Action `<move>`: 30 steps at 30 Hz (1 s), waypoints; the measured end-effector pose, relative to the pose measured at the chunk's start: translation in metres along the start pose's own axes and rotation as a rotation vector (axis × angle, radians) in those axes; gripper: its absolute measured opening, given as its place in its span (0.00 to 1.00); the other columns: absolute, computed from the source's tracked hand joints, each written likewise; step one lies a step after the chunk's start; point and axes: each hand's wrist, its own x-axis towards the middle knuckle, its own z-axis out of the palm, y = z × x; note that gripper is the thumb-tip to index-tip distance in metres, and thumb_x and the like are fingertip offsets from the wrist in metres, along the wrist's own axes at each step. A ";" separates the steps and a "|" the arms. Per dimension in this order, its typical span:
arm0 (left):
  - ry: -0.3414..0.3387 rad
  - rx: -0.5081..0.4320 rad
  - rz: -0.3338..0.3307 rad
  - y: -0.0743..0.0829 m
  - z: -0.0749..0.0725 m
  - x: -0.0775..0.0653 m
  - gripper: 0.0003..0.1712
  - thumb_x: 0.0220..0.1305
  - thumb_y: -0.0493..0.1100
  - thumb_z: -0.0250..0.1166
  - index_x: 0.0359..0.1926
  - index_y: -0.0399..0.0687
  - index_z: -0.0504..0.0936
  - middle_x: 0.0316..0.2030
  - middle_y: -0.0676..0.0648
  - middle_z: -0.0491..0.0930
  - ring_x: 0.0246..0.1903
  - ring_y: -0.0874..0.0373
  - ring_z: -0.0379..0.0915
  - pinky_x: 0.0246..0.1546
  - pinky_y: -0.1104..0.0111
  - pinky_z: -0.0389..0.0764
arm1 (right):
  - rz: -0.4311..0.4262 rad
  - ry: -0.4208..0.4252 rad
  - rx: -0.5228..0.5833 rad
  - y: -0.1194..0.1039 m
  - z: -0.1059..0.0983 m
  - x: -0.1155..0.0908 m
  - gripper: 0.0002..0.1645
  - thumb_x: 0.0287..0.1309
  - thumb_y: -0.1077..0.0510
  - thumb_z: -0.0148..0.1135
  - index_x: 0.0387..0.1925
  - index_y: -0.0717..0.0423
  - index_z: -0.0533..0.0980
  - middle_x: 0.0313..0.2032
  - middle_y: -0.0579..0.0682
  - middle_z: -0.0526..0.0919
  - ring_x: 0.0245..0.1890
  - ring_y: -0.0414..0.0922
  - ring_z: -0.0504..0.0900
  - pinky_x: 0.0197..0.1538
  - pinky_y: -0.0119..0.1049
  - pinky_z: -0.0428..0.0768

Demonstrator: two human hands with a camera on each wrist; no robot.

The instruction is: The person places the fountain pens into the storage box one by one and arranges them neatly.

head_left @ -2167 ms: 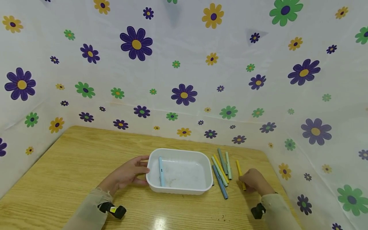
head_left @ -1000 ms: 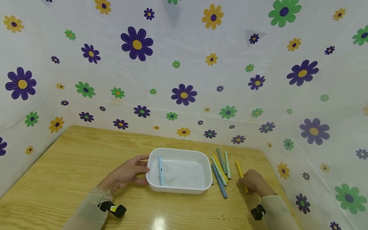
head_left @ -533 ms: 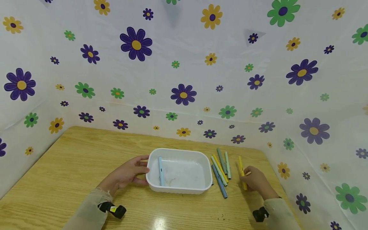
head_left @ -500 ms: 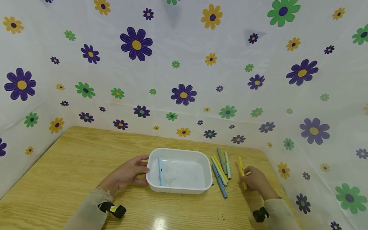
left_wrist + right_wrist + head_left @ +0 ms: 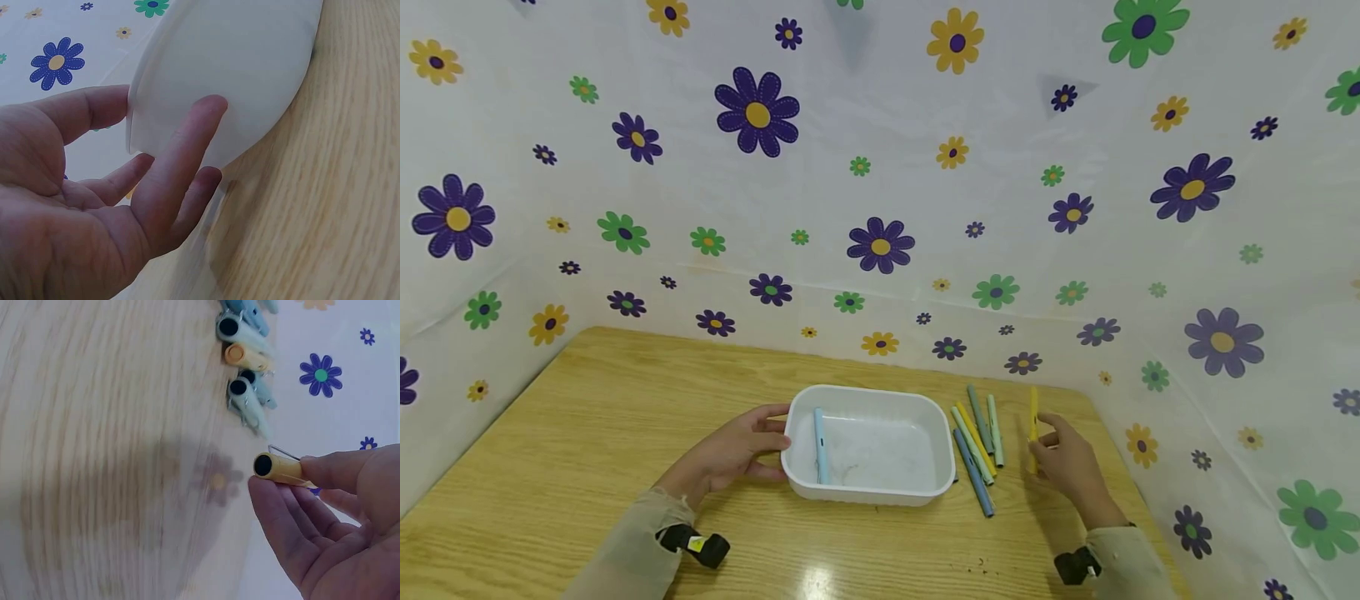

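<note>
A white plastic tub (image 5: 880, 492) stands on the table, with one light blue pen (image 5: 822, 446) lying inside near its left end. My left hand (image 5: 741, 450) holds that end: in the left wrist view, one finger reaches the rim and others lie against the outer wall (image 5: 250, 81). To the right, my right hand (image 5: 1067, 458) pinches a yellow pen (image 5: 1033, 417) between thumb and fingers. The right wrist view shows the pen's black-dotted end and wire clip (image 5: 284, 452) pointing at the camera, raised over the table. Its far part is hidden by the hand.
Between the tub and my right hand lies a loose group of pens: a dark blue pen (image 5: 973, 473), a yellow pen (image 5: 976, 440), and several green ones, one pale green pen (image 5: 996, 431) at the edge. A flower-patterned sheet (image 5: 880, 200) walls off the table's back and sides.
My right hand has lifted the yellow pen from the table, moved it a little toward the back and turned it more upright. The left hand and tub stay where they were.
</note>
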 end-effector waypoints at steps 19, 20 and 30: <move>-0.004 0.008 -0.001 0.002 0.001 -0.001 0.40 0.74 0.34 0.61 0.80 0.40 0.52 0.72 0.25 0.61 0.53 0.41 0.81 0.48 0.50 0.89 | -0.091 0.170 0.165 -0.033 0.011 -0.009 0.35 0.76 0.60 0.57 0.79 0.54 0.60 0.55 0.66 0.77 0.53 0.60 0.82 0.44 0.34 0.90; -0.002 0.008 -0.001 0.002 0.001 -0.001 0.40 0.74 0.34 0.61 0.80 0.40 0.52 0.72 0.25 0.61 0.53 0.41 0.81 0.48 0.50 0.89 | -0.089 0.170 0.177 -0.034 0.011 -0.009 0.35 0.76 0.60 0.57 0.79 0.54 0.60 0.55 0.66 0.77 0.53 0.60 0.82 0.45 0.34 0.90; -0.003 0.012 -0.004 0.001 -0.001 0.000 0.40 0.75 0.35 0.60 0.81 0.40 0.52 0.71 0.26 0.62 0.52 0.42 0.82 0.48 0.49 0.89 | -0.073 0.192 0.246 -0.039 0.015 -0.011 0.35 0.76 0.61 0.57 0.78 0.53 0.60 0.54 0.64 0.75 0.51 0.57 0.81 0.44 0.34 0.90</move>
